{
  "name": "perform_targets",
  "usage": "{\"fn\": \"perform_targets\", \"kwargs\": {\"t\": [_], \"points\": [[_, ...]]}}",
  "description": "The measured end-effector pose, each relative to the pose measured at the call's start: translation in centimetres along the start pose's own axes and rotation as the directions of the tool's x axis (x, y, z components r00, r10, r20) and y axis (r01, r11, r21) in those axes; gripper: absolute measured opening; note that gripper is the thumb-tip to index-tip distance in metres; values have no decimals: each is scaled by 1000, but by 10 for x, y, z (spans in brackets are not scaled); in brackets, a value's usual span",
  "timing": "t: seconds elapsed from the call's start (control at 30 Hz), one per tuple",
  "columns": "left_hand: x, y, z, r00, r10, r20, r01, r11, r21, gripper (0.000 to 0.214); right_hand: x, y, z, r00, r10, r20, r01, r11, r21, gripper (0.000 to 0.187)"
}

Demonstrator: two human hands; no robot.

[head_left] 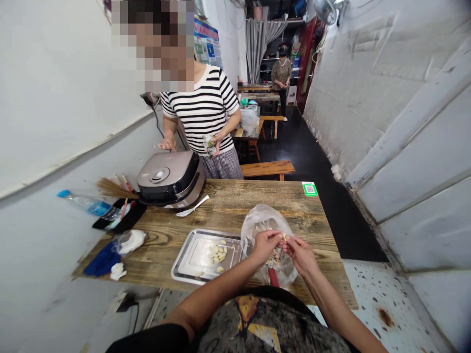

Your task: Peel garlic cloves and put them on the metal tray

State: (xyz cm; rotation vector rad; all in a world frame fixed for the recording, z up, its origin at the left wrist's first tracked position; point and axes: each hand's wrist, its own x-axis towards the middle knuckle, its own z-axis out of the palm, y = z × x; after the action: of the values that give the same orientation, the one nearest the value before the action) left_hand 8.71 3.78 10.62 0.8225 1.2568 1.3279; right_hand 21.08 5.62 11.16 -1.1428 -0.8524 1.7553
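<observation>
A small pale garlic clove (284, 237) is pinched between the fingertips of my left hand (267, 244) and my right hand (301, 255). Both hands are closed on it, held over a clear plastic bag (255, 219) whose mouth stands open on the table. Inside the bag lie loose skins and bits, partly hidden by my hands. A red handle (273, 277) sticks up at the bag's near side; what it belongs to is hidden. Left of the bag, a metal tray (188, 247) carries several peeled cloves (218, 254).
A closed electric griddle (169, 179) stands at the wooden table's back left, a white plastic knife (193, 207) beside it. Further left are a water bottle (86, 203), a blue cloth (102, 260) and a bagged white item (130, 241). A person in stripes (200, 113) stands opposite, holding a packet.
</observation>
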Motion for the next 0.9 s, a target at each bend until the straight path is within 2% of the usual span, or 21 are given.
{"fn": "perform_targets", "kwargs": {"t": [0.1,0.2,0.27,0.37,0.5,0.7,0.83,0.9], "points": [[-1,2,1,999,50,-21,-49,998,43,33,-1,2,-1,987,-158,-34,149,972,-181,26],[-1,6,2,997,69,-32,-65,993,95,32,-4,4,0,959,-283,0,266,903,-337,28],[-2,9,4,997,64,-40,-58,988,143,32,-6,5,3,940,-341,2,317,873,-371,27],[-2,10,8,993,93,-75,-74,972,223,30,-8,7,7,921,-390,-16,363,869,-336,24],[-1,8,11,991,109,-72,-88,964,251,31,-5,9,9,930,-367,-33,346,900,-267,25],[4,3,5,995,91,-39,-80,970,230,26,3,11,2,982,-184,-50,169,961,-218,29],[7,0,1,1000,25,5,-25,994,107,28,4,10,-1,977,-212,-11,204,955,-216,30],[6,0,2,1000,21,-9,-20,994,110,26,3,10,-2,969,-247,1,240,941,-237,32]]}}
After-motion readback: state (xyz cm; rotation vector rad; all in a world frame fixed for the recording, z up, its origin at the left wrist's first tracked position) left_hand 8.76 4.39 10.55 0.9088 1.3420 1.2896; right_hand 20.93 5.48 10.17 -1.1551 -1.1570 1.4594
